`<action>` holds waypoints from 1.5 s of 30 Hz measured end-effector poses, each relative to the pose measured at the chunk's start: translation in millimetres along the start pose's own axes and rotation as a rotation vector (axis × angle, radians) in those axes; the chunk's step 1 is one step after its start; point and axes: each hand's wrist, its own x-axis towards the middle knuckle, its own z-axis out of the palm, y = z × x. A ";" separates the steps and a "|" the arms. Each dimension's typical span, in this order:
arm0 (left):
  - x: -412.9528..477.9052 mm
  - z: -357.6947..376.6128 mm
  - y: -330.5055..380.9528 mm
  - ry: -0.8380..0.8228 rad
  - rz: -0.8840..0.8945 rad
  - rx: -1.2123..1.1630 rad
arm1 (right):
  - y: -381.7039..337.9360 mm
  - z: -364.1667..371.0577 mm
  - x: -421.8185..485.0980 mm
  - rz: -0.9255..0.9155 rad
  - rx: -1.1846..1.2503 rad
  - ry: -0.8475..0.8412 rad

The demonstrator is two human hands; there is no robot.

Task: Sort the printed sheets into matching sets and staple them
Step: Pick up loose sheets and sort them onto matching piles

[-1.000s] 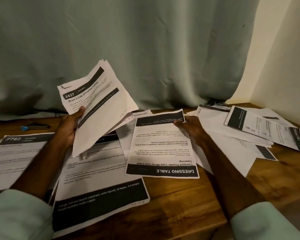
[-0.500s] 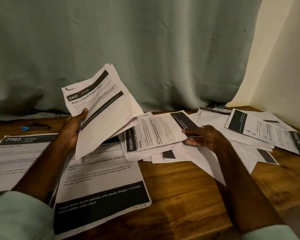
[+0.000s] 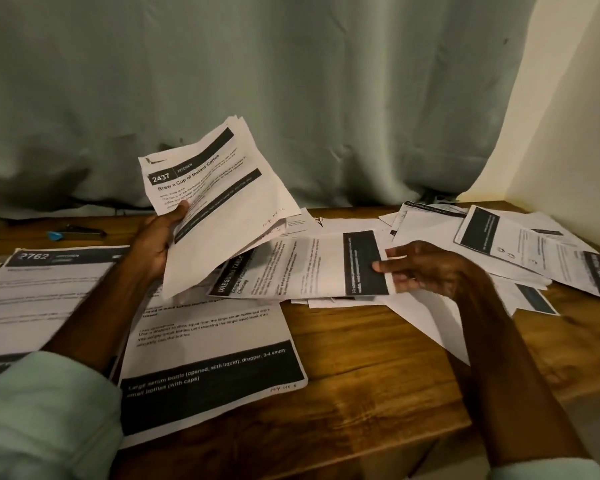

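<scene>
Above the wooden table [image 3: 354, 344]: left hand [image 3: 156, 244] grips raised sheaf [image 3: 222, 206], "2437 KITCHEN, Brew a Cup of Instant Coffee"; right hand [image 3: 426, 268] pinches "DRESSING TABLE" sheet [image 3: 312, 268], fingers extended.

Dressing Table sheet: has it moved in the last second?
Yes: Dressing Table sheet swung clockwise, title end now toward the serum-bottle sheet, right hand pinching it.

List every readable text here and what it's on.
"2437", "KITCHEN", "Brew a Cup of Instant Coffee": white paper sheaf in left hand.
"2762", "KITCHEN": far-left white sheet.
"DRESSING TABLE": sideways white sheet pinched by right hand.
"Large serum bottle (opened, with liquid), dropper, 3-4 empty small bottles (with caps)": black band on nearest white sheet.
Body text, far-right paper pile: too blurred.
</scene>
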 end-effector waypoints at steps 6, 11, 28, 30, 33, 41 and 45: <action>-4.0 -0.3 2.0 -0.031 -0.045 0.085 | -21.8 0.5 -12.0 -0.047 -0.906 0.208; -10.1 2.7 10.3 -0.095 -0.098 0.084 | -31.4 68.9 21.2 -0.435 -0.867 0.221; -21.7 7.2 5.9 -0.085 -0.080 0.207 | -15.8 104.1 80.8 -0.434 -0.636 0.157; -18.8 4.7 6.1 -0.067 -0.092 0.190 | -10.9 97.8 83.5 -0.460 -0.531 0.151; -17.2 0.0 8.9 -0.047 -0.130 0.118 | -13.1 85.9 78.7 -0.459 -0.420 0.109; -19.9 -5.3 12.5 -0.041 -0.160 -0.019 | -7.7 33.5 78.7 -0.410 -0.430 0.691; -19.6 -7.0 13.4 -0.046 -0.204 -0.004 | 4.5 18.8 78.5 -0.351 -0.498 0.648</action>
